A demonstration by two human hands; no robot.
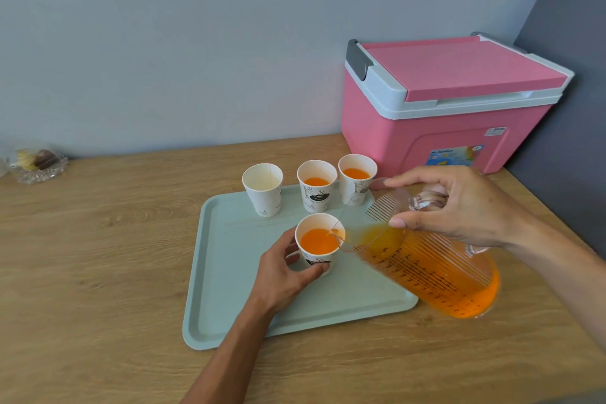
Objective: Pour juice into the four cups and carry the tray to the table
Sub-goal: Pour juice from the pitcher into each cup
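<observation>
A pale green tray [229, 289] lies on the wooden counter. At its back edge stand three paper cups: the left cup [263, 188] is empty, the middle cup [316, 185] and the right cup [356, 179] hold orange juice. My left hand [285, 272] grips a fourth cup [318, 244] near the tray's middle, and it is nearly full of juice. My right hand [452, 203] holds a clear ribbed jug [426, 266] by its handle, tilted left, with its spout over that cup's rim. The jug holds orange juice.
A pink cooler box [442, 108] with a white-rimmed lid stands at the back right against the wall corner. A glass dish [37, 164] with small sweets sits at the far left of the counter. Bare wooden counter [98, 256] lies left of and in front of the tray.
</observation>
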